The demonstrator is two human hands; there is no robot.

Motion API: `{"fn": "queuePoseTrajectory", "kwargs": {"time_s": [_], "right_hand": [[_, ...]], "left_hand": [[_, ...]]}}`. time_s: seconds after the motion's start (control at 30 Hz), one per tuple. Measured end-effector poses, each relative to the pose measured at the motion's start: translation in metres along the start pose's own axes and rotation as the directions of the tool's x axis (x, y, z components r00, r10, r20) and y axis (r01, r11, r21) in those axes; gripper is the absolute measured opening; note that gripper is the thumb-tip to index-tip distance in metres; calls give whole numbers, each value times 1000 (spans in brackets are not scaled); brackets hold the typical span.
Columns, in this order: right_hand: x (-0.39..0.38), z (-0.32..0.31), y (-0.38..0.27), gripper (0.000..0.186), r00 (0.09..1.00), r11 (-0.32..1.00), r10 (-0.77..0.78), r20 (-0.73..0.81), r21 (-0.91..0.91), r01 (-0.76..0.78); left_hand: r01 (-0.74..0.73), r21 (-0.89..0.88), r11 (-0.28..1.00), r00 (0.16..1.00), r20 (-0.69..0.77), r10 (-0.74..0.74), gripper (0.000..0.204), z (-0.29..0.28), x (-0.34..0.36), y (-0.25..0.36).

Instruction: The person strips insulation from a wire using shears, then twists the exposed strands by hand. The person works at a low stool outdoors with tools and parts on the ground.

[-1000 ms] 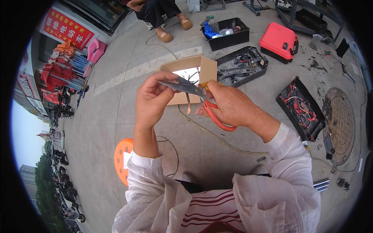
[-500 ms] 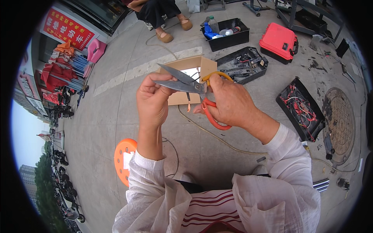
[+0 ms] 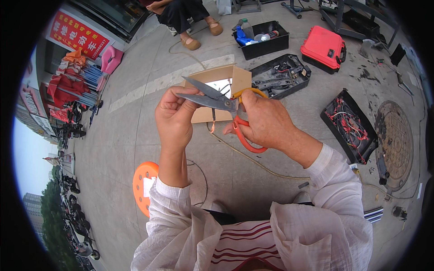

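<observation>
Head view | right hand (image 3: 266,122) grips open scissors (image 3: 221,106) | left hand (image 3: 174,115) pinches, seemingly, wire (image 3: 213,118) (raised)

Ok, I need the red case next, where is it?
In the head view, the red case lies shut on the pavement at upper right, beyond the right hand, beside the open black toolbox.

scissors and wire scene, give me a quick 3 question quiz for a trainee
1. True or false: the right hand grips the orange-handled scissors.
2. The scissor blades are: A) open B) fully closed C) hidden.
3. What does the left hand pinch near the blades?

Key
1. True.
2. A: the two blades are spread apart.
3. A thin wire with a bare copper end hanging below the blades, in front of the cardboard box.
</observation>
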State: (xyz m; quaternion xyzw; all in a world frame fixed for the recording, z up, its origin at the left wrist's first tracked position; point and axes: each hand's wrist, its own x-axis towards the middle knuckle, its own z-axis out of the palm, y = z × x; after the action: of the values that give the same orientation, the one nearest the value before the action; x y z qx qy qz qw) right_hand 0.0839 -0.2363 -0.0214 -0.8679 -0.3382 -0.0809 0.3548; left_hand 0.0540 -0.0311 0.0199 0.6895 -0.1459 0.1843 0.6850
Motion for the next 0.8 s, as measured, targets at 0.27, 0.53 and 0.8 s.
{"fn": "queuePoseTrajectory", "kwargs": {"time_s": [0.27,0.53,0.8], "right_hand": [[0,5,3,73,1000,1000,-9,-23,18,9],[-1,11,6,70,998,999,-19,-58,32,21],[-1,15,9,69,998,999,-6,-58,52,9]], "left_hand": [[53,-66,996,999,0,-53,9,0,1,-3],[95,-200,975,995,59,-85,8,-1,2,-5],[175,-243,954,984,62,-165,7,3,3,-3]]}}
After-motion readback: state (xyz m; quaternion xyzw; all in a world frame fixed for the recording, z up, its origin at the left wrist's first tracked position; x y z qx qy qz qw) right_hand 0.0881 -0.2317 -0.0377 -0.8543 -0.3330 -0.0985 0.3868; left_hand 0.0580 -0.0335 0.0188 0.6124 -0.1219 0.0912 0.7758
